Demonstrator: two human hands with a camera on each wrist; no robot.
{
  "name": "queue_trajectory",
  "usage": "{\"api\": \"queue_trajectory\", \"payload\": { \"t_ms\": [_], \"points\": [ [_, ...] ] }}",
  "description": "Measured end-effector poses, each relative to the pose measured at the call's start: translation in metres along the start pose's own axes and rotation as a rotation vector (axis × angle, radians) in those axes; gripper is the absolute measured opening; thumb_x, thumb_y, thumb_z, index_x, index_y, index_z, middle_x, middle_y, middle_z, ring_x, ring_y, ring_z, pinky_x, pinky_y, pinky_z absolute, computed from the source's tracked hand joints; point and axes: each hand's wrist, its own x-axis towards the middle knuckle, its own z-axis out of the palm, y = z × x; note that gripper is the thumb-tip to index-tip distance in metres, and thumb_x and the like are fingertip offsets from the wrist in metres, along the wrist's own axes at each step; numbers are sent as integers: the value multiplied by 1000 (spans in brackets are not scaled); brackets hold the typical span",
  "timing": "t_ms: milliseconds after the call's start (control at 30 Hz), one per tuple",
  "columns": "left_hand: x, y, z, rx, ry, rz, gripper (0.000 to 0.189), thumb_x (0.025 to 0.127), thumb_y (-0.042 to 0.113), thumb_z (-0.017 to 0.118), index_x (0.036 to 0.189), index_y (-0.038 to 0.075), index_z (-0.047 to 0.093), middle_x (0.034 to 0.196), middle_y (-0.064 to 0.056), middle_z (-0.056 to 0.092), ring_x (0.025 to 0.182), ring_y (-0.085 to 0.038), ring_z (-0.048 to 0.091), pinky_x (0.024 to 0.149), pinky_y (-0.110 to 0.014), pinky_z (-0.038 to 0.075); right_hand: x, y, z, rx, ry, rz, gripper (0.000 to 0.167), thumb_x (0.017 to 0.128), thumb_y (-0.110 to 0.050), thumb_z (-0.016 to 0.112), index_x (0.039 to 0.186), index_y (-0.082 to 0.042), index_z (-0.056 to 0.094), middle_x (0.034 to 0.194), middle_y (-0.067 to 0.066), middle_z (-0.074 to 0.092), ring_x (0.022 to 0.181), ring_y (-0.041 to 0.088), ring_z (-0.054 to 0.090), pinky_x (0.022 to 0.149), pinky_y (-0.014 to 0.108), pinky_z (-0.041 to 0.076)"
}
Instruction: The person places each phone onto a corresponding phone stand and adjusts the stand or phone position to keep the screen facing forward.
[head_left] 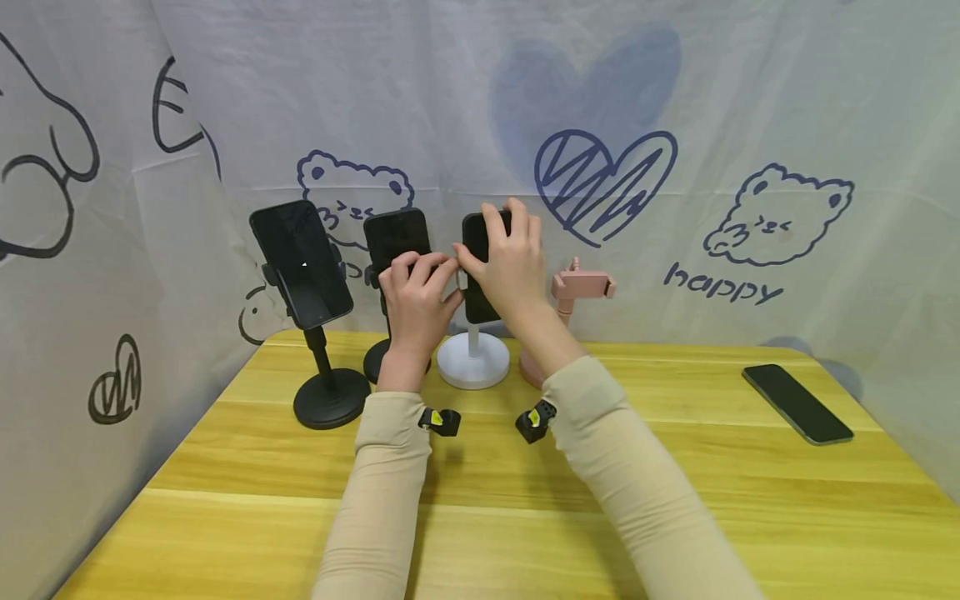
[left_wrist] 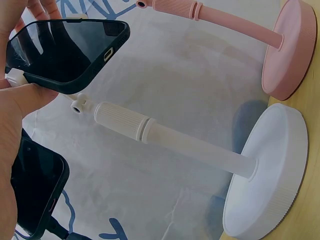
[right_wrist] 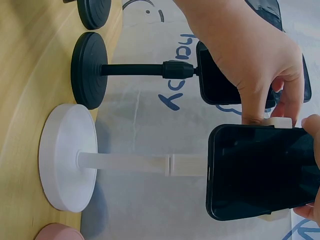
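A black phone (head_left: pixel 480 292) stands upright in the clamp of a white phone stand (head_left: pixel 474 362). My right hand (head_left: pixel 513 262) grips its upper part, with the thumb at the left edge and fingers over the top and right side. My left hand (head_left: pixel 420 296) is at the phone's left edge, fingers curled by the stand's white clamp (right_wrist: pixel 280 121). In the right wrist view the left thumb touches that edge beside the clamp. The clamp's back is hidden behind the phone.
Two black stands hold phones on the left, one nearer (head_left: pixel 302 265) and one partly behind my left hand (head_left: pixel 396 233). A pink stand (head_left: pixel 583 286) is just right of the white one. Another phone (head_left: pixel 797 404) lies on the wooden table (head_left: pixel 510 533) at the right. A printed curtain (head_left: pixel 450 100) hangs behind.
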Motion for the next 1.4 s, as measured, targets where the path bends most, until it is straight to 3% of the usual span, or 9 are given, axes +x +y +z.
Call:
{"api": "queue_trajectory", "payload": {
  "t_ms": [400,700,933,1233,1400],
  "points": [
    [2,-1,-5,-17,-49,-20,25,82,18,76,106,14,73,110,-5,67,107,-28,46,89,-50,34,-4,0,1,16,-18,5,62,92,-47,62,136,-6,50,135,22,46,112,39,50,92,43,51],
    [8,-2,-17,-32,-164,-42,33,81,24,79,113,16,72,113,-6,66,111,-29,46,87,-49,30,-9,3,-4,87,-70,-24,68,95,-43,60,148,-5,38,142,24,41,121,42,45,104,49,42],
    [12,-5,-25,-68,-199,-50,38,77,28,83,112,16,74,112,-7,67,111,-30,46,87,-50,31,-17,11,-6,104,-100,-58,72,96,-41,59,152,-6,31,149,21,36,125,39,43,109,47,37],
    [18,-2,-36,-90,-272,-70,38,78,34,81,112,18,74,114,-6,67,114,-28,46,90,-49,31,-27,17,-14,148,-125,-49,72,96,-40,59,152,-5,31,157,18,31,138,37,34,116,46,31],
    [20,0,-39,-102,-268,-60,37,79,35,80,112,17,74,113,-6,67,113,-27,46,90,-49,31,-34,22,-18,160,-89,-44,70,94,-37,63,148,-1,37,153,19,37,139,37,34,115,48,31]
  ]
}}
